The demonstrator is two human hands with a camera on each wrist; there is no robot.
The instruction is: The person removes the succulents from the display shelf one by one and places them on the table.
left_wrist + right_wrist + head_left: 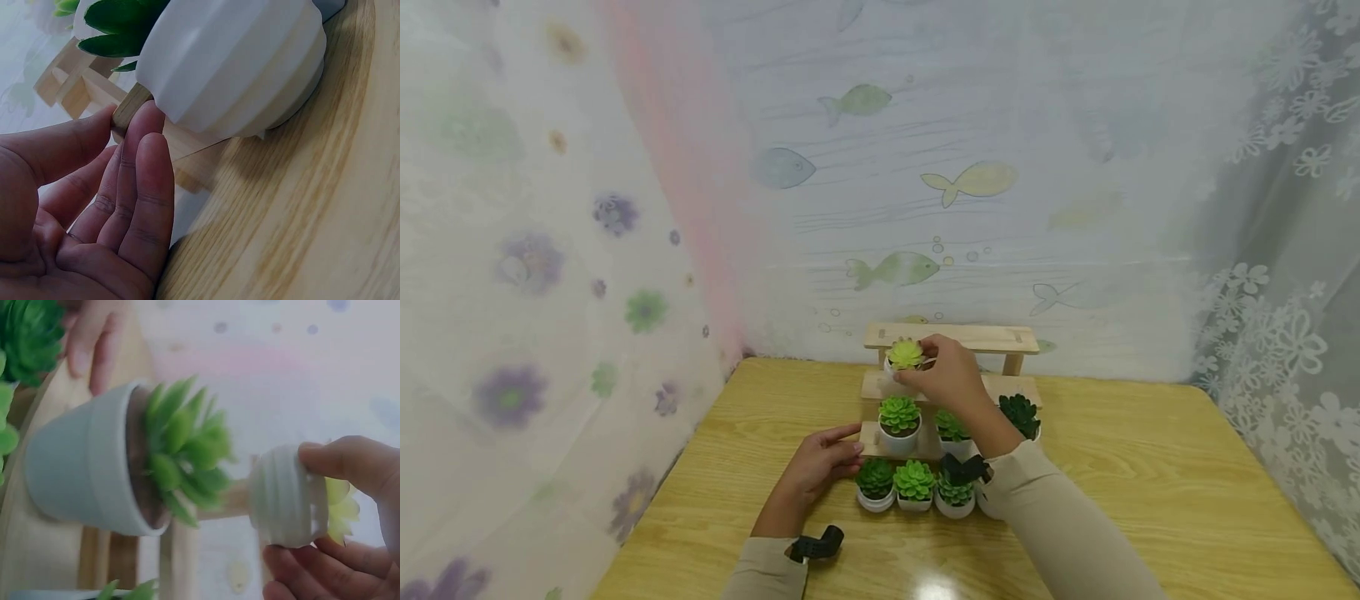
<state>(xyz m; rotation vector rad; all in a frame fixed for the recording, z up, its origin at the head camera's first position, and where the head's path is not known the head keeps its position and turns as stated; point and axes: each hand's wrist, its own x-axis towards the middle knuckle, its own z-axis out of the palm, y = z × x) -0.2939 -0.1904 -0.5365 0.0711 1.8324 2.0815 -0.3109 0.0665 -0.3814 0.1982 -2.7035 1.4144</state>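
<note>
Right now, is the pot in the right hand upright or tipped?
Upright: in the head view, the yellowish rosette sits atop the white pot.

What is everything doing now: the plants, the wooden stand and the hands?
Yellow-green potted succulent, held upright
Right hand, gripping that plant's white pot
Left hand, pinching the lowest step
Wooden tiered stand, upright
Lowest-step succulents, potted, upright
Front-row succulents, potted, upright on the table

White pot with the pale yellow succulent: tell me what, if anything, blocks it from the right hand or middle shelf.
Nothing visible: the right hand grips the white pot, and no object shows between pot and middle shelf; whether they touch is unclear. A green succulent stands in front, on the lower shelf.
</note>
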